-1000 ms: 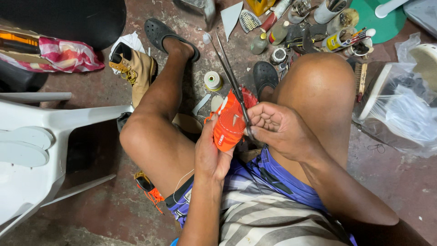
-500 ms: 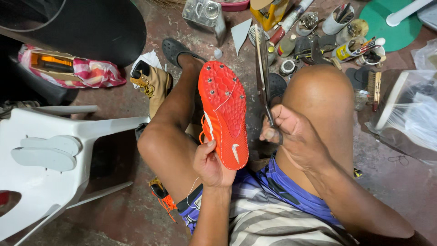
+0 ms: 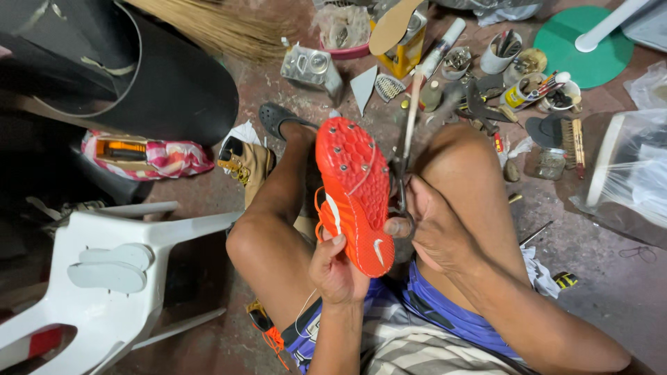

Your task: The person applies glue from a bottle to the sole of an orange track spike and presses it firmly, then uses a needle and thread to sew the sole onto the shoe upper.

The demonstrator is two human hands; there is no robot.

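An orange spiked running shoe (image 3: pixel 354 191) is held sole-up between my knees. My left hand (image 3: pixel 335 269) grips it at the heel end from below. My right hand (image 3: pixel 427 229) is closed around the handles of a pair of scissors (image 3: pixel 405 156), whose long blades point away from me beside the shoe's right edge. A thin pale thread runs across the shoe's sole and another hangs down near my left wrist.
A white plastic chair (image 3: pixel 118 267) lies at left. A tan boot (image 3: pixel 248 165) sits by my left foot. Cups of tools (image 3: pixel 497 55), a brush (image 3: pixel 573 142), a green disc (image 3: pixel 583 48) and a clear plastic bag (image 3: pixel 632 173) crowd the floor ahead and right.
My left hand has turned the shoe from edge-on to sole-up and raised it. The right hand with the scissors has stayed beside it.
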